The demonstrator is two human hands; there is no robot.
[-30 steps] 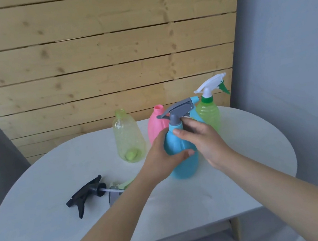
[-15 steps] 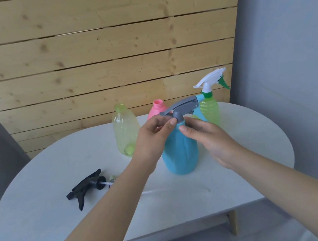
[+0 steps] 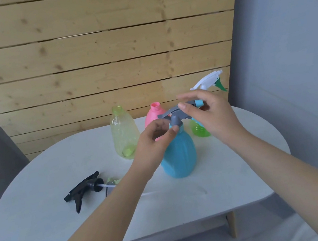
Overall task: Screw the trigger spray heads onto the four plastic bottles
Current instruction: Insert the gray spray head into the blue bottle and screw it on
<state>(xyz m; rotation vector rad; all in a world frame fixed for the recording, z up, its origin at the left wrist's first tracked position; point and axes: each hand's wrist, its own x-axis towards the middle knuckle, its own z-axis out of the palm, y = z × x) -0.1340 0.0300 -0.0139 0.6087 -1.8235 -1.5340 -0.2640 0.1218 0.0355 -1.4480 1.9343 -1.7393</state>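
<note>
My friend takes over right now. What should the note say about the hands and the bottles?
Left hand: pinching the grey collar on the blue bottle.
Right hand: on the grey spray head.
Done: green bottle wears its white head.
Left: finish blue; pink bottle and clear yellow bottle stand open. Black head lies on the table, another partly hidden beside it.

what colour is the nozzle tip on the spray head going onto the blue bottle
Light blue, on an otherwise grey spray head; the nozzle tip shows best in the head view.

Blue bottle (image 3: 180,154) upright with grey spray head (image 3: 176,115), pink bottle (image 3: 154,113) and yellow bottle (image 3: 123,132) uncapped, black spray head (image 3: 83,189) lying loose
</note>
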